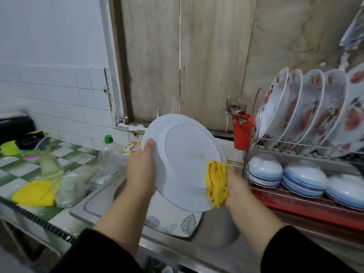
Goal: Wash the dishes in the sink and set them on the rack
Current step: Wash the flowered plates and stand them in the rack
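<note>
White plate (185, 160) held tilted over sink (214, 231), gripped at its left rim by left hand (140, 170); yellow cloth (215, 184) clenched in right hand (237, 188) fingers, pressed to plate's lower right edge.

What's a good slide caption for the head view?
Left hand holds a white plate over the sink; right hand wipes it with a yellow cloth.

White tiled wall (49, 95), weathered wooden boards (197, 56), green-checked counter (19, 170).
</note>
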`<state>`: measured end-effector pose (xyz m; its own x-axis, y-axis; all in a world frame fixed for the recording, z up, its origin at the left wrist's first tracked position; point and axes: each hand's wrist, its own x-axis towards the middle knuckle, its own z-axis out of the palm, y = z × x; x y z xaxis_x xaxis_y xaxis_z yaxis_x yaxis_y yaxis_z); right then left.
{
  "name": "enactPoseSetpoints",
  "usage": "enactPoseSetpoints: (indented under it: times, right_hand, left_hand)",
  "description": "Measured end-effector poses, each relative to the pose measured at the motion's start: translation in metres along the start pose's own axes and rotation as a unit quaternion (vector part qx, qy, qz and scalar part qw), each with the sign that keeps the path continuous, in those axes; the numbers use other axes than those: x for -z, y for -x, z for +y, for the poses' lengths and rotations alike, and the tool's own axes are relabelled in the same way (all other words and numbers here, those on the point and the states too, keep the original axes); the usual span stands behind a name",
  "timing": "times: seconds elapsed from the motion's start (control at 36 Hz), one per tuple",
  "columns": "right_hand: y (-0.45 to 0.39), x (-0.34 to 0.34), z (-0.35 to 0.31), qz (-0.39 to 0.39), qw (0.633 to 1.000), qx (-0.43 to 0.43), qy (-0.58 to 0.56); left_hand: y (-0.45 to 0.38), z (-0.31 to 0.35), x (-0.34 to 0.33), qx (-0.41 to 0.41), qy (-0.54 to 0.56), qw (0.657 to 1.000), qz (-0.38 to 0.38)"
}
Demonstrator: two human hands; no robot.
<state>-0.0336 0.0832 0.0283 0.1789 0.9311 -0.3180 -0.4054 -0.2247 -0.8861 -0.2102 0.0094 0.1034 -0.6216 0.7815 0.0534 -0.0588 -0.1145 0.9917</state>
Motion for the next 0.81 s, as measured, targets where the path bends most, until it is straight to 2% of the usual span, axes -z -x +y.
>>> enactPoseSetpoints:
  times: [0.06,0.11,0.17,0.25,0.31,0.42,0.5,0.56,0.72,0.81]
  right_hand:
    - [0.014,-0.011,0.02,-0.004,0.997,-0.069,-0.023]
    - [0.034,-0.019,0.032,-0.032,0.994,-0.102,-0.031]
    - [0.052,-0.029,0.036,-0.041,0.989,-0.138,-0.018]
    - [0.069,-0.041,0.031,-0.075,0.973,-0.212,-0.049]
    - [0.078,-0.053,0.025,-0.094,0.971,-0.216,-0.043]
    - [0.092,-0.057,0.006,-0.096,0.982,-0.158,-0.047]
    - [0.102,-0.061,-0.013,-0.136,0.973,-0.175,-0.068]
    - [0.105,-0.065,-0.021,-0.149,0.969,-0.182,-0.073]
    - [0.123,-0.064,-0.033,-0.187,0.966,-0.134,-0.119]
    - [0.123,-0.054,-0.035,-0.189,0.963,-0.124,-0.147]
  left_hand:
    - [0.026,-0.01,-0.008,-0.071,-0.025,0.997,0.032]
    - [0.051,-0.021,-0.014,-0.111,-0.021,0.993,0.026]
    - [0.062,-0.034,-0.014,-0.155,-0.015,0.987,-0.026]
    - [0.057,-0.049,-0.009,-0.239,-0.083,0.96,-0.121]
    - [0.053,-0.051,-0.004,-0.295,-0.151,0.928,-0.171]
    - [0.042,-0.043,0.006,-0.391,-0.257,0.853,-0.231]
    - [0.032,-0.037,0.017,-0.474,-0.262,0.797,-0.267]
    - [0.027,-0.035,0.022,-0.516,-0.248,0.773,-0.274]
    - [0.003,-0.03,0.04,-0.589,-0.271,0.696,-0.308]
    - [-0.01,-0.026,0.049,-0.626,-0.307,0.641,-0.321]
